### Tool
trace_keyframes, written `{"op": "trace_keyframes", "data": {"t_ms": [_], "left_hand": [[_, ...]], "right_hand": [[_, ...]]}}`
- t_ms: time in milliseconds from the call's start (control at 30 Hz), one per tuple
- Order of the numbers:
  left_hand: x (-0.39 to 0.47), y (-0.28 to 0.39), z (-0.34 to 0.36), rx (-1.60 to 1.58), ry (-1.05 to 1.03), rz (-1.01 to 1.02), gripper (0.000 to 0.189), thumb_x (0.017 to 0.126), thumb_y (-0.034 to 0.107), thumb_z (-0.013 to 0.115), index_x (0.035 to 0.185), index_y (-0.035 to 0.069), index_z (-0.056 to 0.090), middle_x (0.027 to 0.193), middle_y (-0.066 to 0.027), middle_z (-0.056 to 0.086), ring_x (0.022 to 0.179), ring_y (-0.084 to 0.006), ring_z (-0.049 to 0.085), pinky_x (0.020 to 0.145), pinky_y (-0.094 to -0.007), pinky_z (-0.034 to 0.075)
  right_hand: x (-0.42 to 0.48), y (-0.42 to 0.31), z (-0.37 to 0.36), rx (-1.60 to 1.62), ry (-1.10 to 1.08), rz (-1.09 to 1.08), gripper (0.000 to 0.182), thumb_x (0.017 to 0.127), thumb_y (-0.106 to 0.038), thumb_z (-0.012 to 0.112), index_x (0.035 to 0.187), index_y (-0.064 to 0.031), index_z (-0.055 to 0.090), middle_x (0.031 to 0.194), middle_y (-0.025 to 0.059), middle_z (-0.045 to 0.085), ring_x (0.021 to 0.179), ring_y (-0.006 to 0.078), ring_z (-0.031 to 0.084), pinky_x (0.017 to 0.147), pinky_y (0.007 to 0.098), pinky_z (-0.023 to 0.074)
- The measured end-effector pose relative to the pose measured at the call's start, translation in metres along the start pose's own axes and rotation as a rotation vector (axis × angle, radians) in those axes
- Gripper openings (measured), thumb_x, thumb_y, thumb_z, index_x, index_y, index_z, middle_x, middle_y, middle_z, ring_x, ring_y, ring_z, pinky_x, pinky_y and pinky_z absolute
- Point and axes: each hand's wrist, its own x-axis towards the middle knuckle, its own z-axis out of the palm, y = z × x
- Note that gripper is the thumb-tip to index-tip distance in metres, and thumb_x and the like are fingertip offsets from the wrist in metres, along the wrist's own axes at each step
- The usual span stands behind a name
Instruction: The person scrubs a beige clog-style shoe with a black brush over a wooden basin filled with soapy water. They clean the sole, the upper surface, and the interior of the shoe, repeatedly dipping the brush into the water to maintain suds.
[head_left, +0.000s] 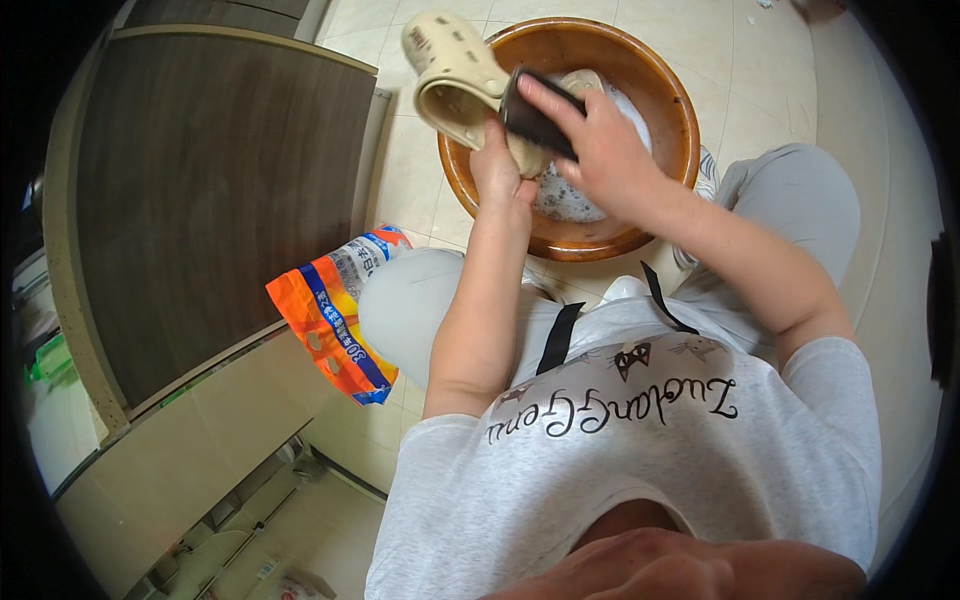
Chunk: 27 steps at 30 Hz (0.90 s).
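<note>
My left hand (498, 166) grips a beige foam clog (457, 71) by its heel end, above the left side of a round brown basin (679, 161). The clog's toe with its vent holes points away from me, past the basin's rim. In my right hand (611, 150) is a dark-backed scrubbing brush (541, 112), held against the clog near its heel strap. Its bristles are mostly hidden. White suds and bubbly water (574, 199) lie in the basin. Behind the brush, another beige clog (583, 79) partly shows in the suds.
An orange and blue plastic bag (334, 322) with printed writing stands on the floor by my left knee. A dark wood-grain cabinet (217, 142) rises at the left. Pale tiles (420, 161) cover the floor, and a light wall (862, 97) runs along the right.
</note>
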Motion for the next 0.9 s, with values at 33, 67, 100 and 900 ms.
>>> {"op": "trace_keyframes", "data": {"t_ms": [33,67,100,900], "left_hand": [[-0.004,0.007,0.005,0.002,0.027,-0.047,0.047,0.096,0.039,0.048,0.120,-0.001,0.051,0.106,-0.0102,0.062,0.089,-0.0220,0.064,0.074,-0.0359,0.055],[-0.008,0.010,0.009,-0.095,0.023,0.001,0.048,0.096,0.042,0.047,0.116,-0.002,0.054,0.104,-0.0102,0.063,0.087,-0.0217,0.064,0.072,-0.0352,0.055],[-0.006,0.014,0.009,-0.050,0.110,-0.030,0.050,0.095,0.042,0.047,0.114,-0.004,0.055,0.104,-0.0106,0.063,0.086,-0.0216,0.065,0.072,-0.0354,0.055],[-0.011,0.018,0.013,-0.233,0.011,-0.043,0.051,0.097,0.046,0.040,0.125,0.004,0.046,0.117,-0.0100,0.057,0.104,-0.0234,0.058,0.086,-0.0395,0.052]], "right_hand": [[-0.011,-0.004,0.003,-0.015,-0.025,-0.011,0.083,0.069,-0.012,0.073,0.140,-0.0314,0.036,0.088,0.0192,0.047,0.072,0.0349,0.051,0.066,0.0432,0.0461],[-0.021,-0.005,0.006,-0.006,-0.030,-0.027,0.084,0.068,-0.011,0.073,0.140,-0.0317,0.036,0.088,0.0194,0.047,0.073,0.0347,0.052,0.066,0.0434,0.0462],[-0.029,-0.008,0.006,0.010,-0.041,-0.050,0.086,0.067,-0.010,0.074,0.140,-0.0321,0.036,0.089,0.0196,0.047,0.073,0.0345,0.052,0.066,0.0436,0.0462],[-0.033,-0.012,-0.001,0.125,-0.066,0.041,0.083,0.066,-0.003,0.068,0.139,-0.0285,0.036,0.102,0.0200,0.045,0.091,0.0383,0.050,0.082,0.0442,0.0437]]}}
